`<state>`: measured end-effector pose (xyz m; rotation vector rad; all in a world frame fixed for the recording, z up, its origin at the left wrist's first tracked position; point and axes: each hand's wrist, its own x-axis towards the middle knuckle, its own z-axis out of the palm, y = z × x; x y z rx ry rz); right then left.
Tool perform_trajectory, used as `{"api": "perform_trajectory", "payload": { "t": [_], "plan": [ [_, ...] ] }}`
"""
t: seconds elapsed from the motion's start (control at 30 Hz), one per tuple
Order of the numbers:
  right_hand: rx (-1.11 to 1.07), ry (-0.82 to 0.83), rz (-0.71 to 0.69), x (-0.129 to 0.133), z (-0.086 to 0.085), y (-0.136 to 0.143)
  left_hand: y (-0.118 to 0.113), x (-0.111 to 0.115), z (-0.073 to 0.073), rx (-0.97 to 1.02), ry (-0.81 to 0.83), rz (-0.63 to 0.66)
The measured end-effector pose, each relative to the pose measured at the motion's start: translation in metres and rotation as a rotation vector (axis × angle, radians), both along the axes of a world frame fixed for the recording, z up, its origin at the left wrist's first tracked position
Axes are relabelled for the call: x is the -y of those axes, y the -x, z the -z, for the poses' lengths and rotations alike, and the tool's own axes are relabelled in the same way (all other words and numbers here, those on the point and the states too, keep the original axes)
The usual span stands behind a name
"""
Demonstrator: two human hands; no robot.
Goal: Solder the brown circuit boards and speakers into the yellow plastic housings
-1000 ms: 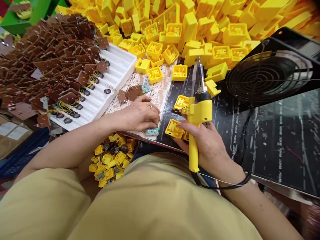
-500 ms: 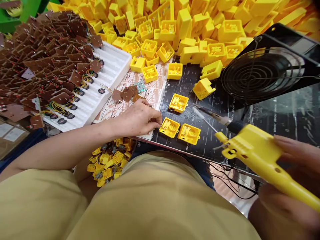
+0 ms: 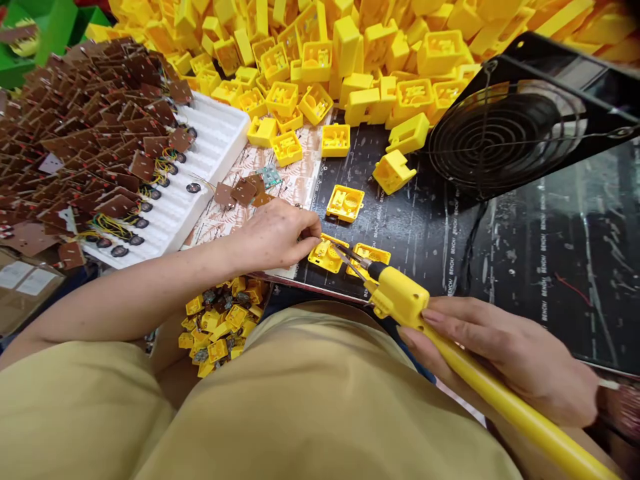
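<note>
My right hand (image 3: pixel 505 353) is wrapped round a yellow soldering iron (image 3: pixel 400 293) with a thin side tube beside its tip. The tip reaches over the nearest-left yellow plastic case (image 3: pixel 323 259), which lies with its inside facing up. My left hand (image 3: pixel 280 233) is closed in a pinch at that case's upper left edge; what its fingertips hold is too small to make out. Another yellow case (image 3: pixel 379 254) sits just to the right, partly covered by the iron. Slightly farther back lies a third yellow case (image 3: pixel 345 202).
Brown circuit boards (image 3: pixel 100 127) with wired round parts are heaped on a white foam tray (image 3: pixel 220 120) at left. Yellow cases (image 3: pixel 350 53) are piled along the back. A black fan (image 3: pixel 500 140) stands at right. Below the table edge are more yellow pieces (image 3: pixel 220 327).
My right hand has brought the soldering iron left and inward, so its tip is now over the left case near my left fingertips. My left hand stays pinched there. The view has shifted slightly.
</note>
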<state>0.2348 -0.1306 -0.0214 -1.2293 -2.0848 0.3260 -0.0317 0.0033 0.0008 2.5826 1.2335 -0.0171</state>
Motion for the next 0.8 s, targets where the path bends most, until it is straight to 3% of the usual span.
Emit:
{"api": "perform_trajectory", "payload": {
  "t": [0.3, 0.5, 0.67, 0.8],
  "plan": [
    [0.107, -0.148, -0.155, -0.015, -0.028, 0.015, 0.001, 0.000, 0.001, 0.040, -0.033, 0.043],
    [0.113, -0.093, -0.068, -0.011, -0.026, 0.013, 0.005, -0.002, 0.002, 0.085, -0.029, 0.059],
    [0.106, -0.153, -0.159, -0.016, -0.027, 0.012, 0.001, -0.002, 0.003, 0.045, -0.068, 0.110],
    [0.091, -0.157, -0.151, -0.017, -0.033, 0.003, -0.001, -0.002, -0.001, -0.003, -0.074, 0.137]
  ]
}}
